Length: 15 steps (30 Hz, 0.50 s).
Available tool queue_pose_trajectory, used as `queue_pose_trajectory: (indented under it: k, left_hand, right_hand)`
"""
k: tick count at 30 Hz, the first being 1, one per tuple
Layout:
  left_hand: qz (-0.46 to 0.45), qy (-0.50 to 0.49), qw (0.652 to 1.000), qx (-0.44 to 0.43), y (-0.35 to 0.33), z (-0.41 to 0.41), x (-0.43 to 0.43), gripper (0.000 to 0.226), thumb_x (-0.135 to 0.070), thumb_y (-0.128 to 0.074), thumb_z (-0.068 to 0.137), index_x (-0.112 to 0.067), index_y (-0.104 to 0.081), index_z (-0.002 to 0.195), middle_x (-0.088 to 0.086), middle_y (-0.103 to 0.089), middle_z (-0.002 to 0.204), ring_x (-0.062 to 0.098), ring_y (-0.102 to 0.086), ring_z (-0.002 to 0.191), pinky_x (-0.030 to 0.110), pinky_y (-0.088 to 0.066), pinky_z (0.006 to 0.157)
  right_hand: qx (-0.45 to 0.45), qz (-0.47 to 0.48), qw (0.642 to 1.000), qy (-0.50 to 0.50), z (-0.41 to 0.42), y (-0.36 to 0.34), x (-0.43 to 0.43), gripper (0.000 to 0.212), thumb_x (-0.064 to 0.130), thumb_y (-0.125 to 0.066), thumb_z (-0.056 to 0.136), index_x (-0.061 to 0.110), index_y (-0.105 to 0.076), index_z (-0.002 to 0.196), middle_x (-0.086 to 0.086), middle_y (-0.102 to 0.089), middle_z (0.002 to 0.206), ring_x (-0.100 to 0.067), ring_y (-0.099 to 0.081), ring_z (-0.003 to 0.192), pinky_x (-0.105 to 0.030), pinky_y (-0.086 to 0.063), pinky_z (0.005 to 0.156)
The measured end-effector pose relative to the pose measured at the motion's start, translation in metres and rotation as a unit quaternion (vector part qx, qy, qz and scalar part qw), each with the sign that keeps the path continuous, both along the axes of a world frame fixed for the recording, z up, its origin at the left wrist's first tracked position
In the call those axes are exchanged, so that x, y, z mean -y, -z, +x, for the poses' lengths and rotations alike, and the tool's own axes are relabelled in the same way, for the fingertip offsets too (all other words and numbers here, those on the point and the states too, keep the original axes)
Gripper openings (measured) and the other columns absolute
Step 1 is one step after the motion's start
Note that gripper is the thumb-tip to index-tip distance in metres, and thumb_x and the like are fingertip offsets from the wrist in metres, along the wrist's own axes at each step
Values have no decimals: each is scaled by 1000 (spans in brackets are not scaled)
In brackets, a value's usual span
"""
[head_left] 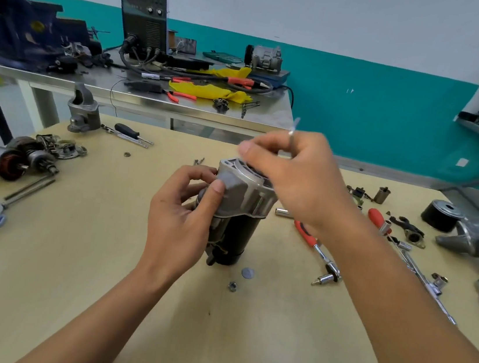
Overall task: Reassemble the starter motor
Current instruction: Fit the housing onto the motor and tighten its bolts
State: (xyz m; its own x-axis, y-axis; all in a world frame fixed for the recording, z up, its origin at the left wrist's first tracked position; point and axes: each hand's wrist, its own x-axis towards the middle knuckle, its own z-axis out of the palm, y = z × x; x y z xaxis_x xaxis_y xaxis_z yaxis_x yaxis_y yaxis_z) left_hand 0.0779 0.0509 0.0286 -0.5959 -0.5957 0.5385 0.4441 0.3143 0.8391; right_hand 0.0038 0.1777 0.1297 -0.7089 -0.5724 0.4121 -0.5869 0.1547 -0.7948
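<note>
Starter motor (245,196) stands upright mid-frame, left hand (179,213) gripping its housing, seemingly to steady it, while right hand (294,170) pinches a thin metal rod (293,130) over the top

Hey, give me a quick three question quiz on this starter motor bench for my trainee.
1. Which hand grips the upright starter motor at its grey housing?
2. True or false: the right hand holds the red-handled ratchet.
3. What lies on the table nearest the motor's base? A) a nut and a small disc B) a hammer C) scissors
Key: 1 left hand; 2 false, it lies on the table, that hand pinches a thin metal rod; 3 A.
</note>
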Motion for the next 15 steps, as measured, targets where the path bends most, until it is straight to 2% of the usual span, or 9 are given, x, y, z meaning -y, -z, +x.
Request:
queue_pose_trajectory:
  k: [3,8,9,11,13,15]
  left_hand:
    - [35,-2,999,12,-1,0,-1,7,-20,-64,97,-20,-62,91,-8,-71,109,14,-72,90,22,-54,60]
    - [10,-39,999,21,-3,0,-5,13,-20,-61,99,-26,-61,88,-11,-70,107,10,-69,88,33,-55,64]
    - [1,-46,999,22,-3,0,-6,14,-20,-59,100,-27,-61,89,-14,-70,105,8,-69,87,36,-57,61]
    - [-17,-65,997,22,-3,0,-8,14,-22,-55,103,-29,-61,93,-20,-69,103,6,-68,85,38,-58,56]
    - [-24,-80,996,14,-2,-1,-10,11,-29,-50,102,-33,-59,97,-19,-69,100,6,-67,81,33,-56,53]
    - [-20,-73,997,4,-1,-2,-12,7,-35,-50,98,-40,-55,100,-17,-68,100,6,-68,83,31,-55,52]
  right_hand:
    - [31,-76,996,30,-9,-2,-6,12,29,-74,89,27,-74,76,17,-69,66,7,-63,70,-6,-46,61]
    - [60,-98,992,57,-15,7,-11,15,29,-72,90,26,-74,76,15,-70,66,0,-66,71,-25,-50,73]
    - [72,-107,990,55,-16,9,-12,16,29,-71,91,25,-73,76,17,-67,60,1,-63,64,-26,-48,70]
    - [108,-132,984,45,-18,10,-16,20,30,-67,94,22,-71,76,19,-58,51,3,-53,49,-19,-40,57]
    - [156,-161,973,48,-24,10,-20,26,35,-62,97,17,-70,80,13,-60,63,-1,-48,50,-13,-33,49]
    - [213,-201,956,30,-30,8,-24,36,36,-47,103,12,-67,85,0,-60,76,-6,-40,54,-16,-29,46]
